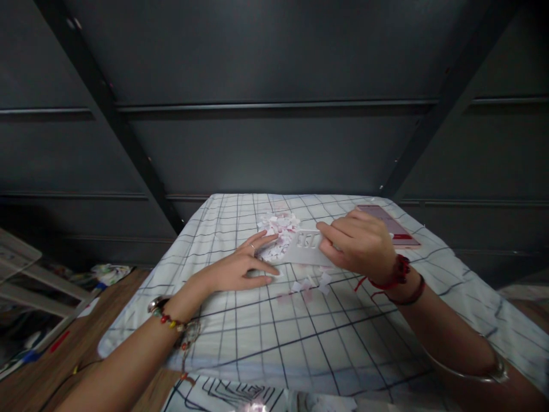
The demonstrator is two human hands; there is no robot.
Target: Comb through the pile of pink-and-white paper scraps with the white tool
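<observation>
A pile of torn paper scraps (278, 247), white with pinkish marks, lies on the checked cloth. My left hand (240, 264) rests palm down at the pile's left edge, fingers spread, a fingertip by a small white scrap. Between the fingers and thumb of my right hand (359, 243) is a flat white scraper-like piece (295, 252) with cut-out slots along its upper part. Its lower edge is down close to the cloth, just right of the pile. Several loose scraps (306, 284) are scattered in front of it.
The table's white cloth (274, 332) has dark grid lines. A flat pinkish sheet or folder (388, 226) lies at the back right. Dark panels (274, 149) stand behind the table. At left, a whitish frame (47, 294) stands on the wooden floor.
</observation>
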